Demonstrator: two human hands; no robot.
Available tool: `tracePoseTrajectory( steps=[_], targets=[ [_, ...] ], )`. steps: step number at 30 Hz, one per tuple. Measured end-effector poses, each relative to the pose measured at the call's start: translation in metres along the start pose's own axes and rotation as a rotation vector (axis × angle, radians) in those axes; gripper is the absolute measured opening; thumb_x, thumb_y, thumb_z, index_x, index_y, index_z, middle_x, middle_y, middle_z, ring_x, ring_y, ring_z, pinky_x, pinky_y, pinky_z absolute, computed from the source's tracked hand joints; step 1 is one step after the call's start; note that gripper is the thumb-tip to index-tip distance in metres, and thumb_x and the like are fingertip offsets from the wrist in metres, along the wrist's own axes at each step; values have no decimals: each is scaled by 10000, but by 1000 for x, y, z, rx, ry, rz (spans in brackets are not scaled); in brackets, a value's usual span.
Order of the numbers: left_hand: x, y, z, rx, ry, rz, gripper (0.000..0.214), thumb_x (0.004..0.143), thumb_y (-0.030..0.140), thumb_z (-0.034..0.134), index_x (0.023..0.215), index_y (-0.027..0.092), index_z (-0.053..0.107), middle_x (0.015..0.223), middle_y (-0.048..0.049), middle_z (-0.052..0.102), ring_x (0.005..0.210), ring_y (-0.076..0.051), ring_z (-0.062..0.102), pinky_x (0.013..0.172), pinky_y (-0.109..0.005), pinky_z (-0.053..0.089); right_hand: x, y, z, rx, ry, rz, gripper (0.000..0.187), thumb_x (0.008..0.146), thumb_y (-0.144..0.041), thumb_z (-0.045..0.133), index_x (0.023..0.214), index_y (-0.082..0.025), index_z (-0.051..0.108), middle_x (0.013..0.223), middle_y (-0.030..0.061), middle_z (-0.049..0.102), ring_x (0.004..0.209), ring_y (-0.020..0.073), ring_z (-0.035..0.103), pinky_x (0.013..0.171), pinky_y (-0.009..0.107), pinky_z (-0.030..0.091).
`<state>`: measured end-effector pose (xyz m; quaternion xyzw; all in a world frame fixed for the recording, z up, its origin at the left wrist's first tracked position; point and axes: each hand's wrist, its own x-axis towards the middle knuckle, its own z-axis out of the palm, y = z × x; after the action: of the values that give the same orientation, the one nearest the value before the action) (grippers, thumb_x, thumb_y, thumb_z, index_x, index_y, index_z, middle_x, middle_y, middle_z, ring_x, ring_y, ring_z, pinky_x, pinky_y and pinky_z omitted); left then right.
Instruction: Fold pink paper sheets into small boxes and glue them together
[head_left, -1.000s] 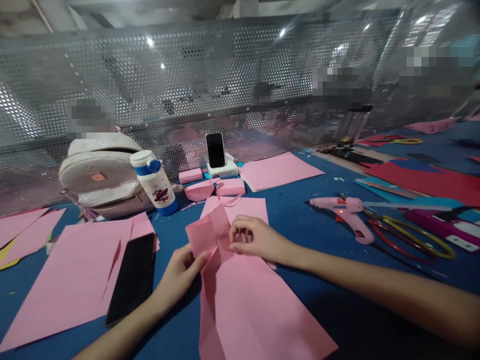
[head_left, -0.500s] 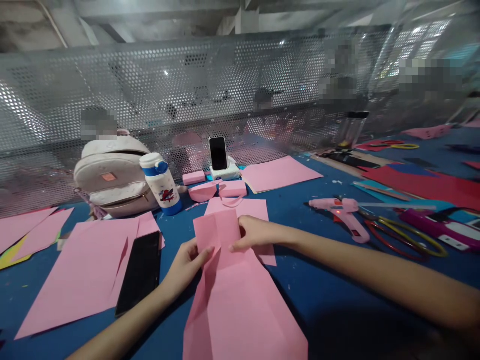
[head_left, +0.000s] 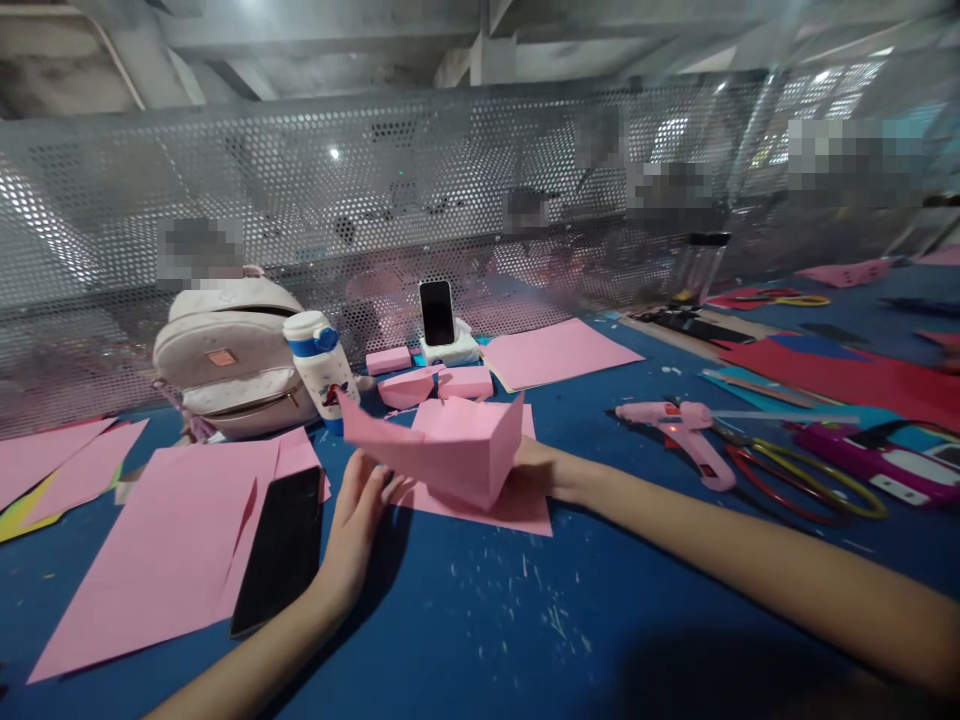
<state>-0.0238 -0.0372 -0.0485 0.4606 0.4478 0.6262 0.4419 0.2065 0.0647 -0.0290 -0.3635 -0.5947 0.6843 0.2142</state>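
Note:
A folded pink paper (head_left: 442,460), creased into a box-like shape with raised flaps, is held up over a flat pink sheet (head_left: 517,515) in the middle of the table. My left hand (head_left: 364,500) is at its lower left edge, fingers bent against the paper and partly hidden. On the other side my right hand (head_left: 536,467) grips it from behind the right end; the paper covers those fingertips. Small pink paper boxes (head_left: 465,382) lie just beyond. A black phone (head_left: 279,550) rests left of my left hand on larger pink sheets (head_left: 161,530).
A pink glue gun (head_left: 679,420), scissors (head_left: 810,480) and a purple tool (head_left: 877,460) lie on the right. Behind stand a white bottle (head_left: 319,365), a backpack (head_left: 232,350) and a propped phone (head_left: 437,312). A perforated metal screen (head_left: 450,180) closes off the back.
The pink paper, earlier stretched down toward me, has been swung up and away, so its folded end faces me. Bare blue table with paper scraps now shows below it.

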Motion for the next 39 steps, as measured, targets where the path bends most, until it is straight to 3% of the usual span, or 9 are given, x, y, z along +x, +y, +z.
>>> tracePoseTrajectory(
  steps=[3,8,12,15,20,26,29,34,39],
  targets=[
    [-7,7,4,185,-2,206,496,983,382,499,1453,292,368,1573,-103,363,1450,-268,372,1147,-434,400,0,5,1,141,2,57,158,764,-235,631,896,-150,650,684,16,650,540,99,586,504,207,495],
    [-18,12,5,847,-143,793,740,932,190,590,1560,303,215,1659,-101,156,1524,-291,175,1217,-517,235,-9,7,17,277,-111,149,191,881,-288,588,883,-116,670,677,49,660,552,104,616,539,211,538],
    [-22,11,7,1266,-285,1215,633,907,197,649,1485,303,413,1561,-70,415,1499,-244,270,1247,-495,98,-18,7,29,374,-167,159,212,911,-306,593,953,-118,684,769,50,698,656,108,648,617,213,562],
    [-19,12,11,1359,-304,1183,506,934,269,618,1425,225,501,1413,-103,590,1439,-244,393,1246,-507,61,-23,7,34,413,-191,163,208,909,-310,601,933,-122,687,750,40,694,685,114,648,658,234,555],
    [-14,16,14,1314,-282,1092,514,911,293,647,1392,171,512,1426,-155,567,1461,-275,355,1236,-509,105,-28,9,41,520,-303,190,231,930,-285,530,932,-118,689,808,61,710,768,127,661,742,261,515],
    [-12,16,13,1223,-313,1119,399,910,165,607,1305,200,569,1359,-122,632,1412,-240,439,1227,-483,163,-34,8,44,518,-401,169,335,943,-211,372,929,-104,690,844,83,708,793,122,651,756,248,480],
    [-7,17,10,1229,-318,1117,380,912,149,596,1289,193,581,1312,-108,667,1376,-245,483,1224,-508,146,-36,5,43,480,-464,138,414,956,-276,317,924,-96,688,917,120,707,870,139,647,774,251,476],
    [-2,24,7,1183,-258,1137,329,932,179,612,1261,190,609,1228,-85,717,1276,-243,576,1211,-528,179,-33,6,37,355,-486,-21,518,961,-501,348,954,-112,690,1058,151,695,938,168,641,763,267,489],
    [-2,27,2,1170,-233,1191,273,928,130,599,1194,171,645,1169,-87,743,1220,-245,616,1205,-547,188,-37,6,33,-48,-331,-303,501,928,-577,510,967,-113,697,880,107,717,712,141,654,632,250,487]
  ],
)
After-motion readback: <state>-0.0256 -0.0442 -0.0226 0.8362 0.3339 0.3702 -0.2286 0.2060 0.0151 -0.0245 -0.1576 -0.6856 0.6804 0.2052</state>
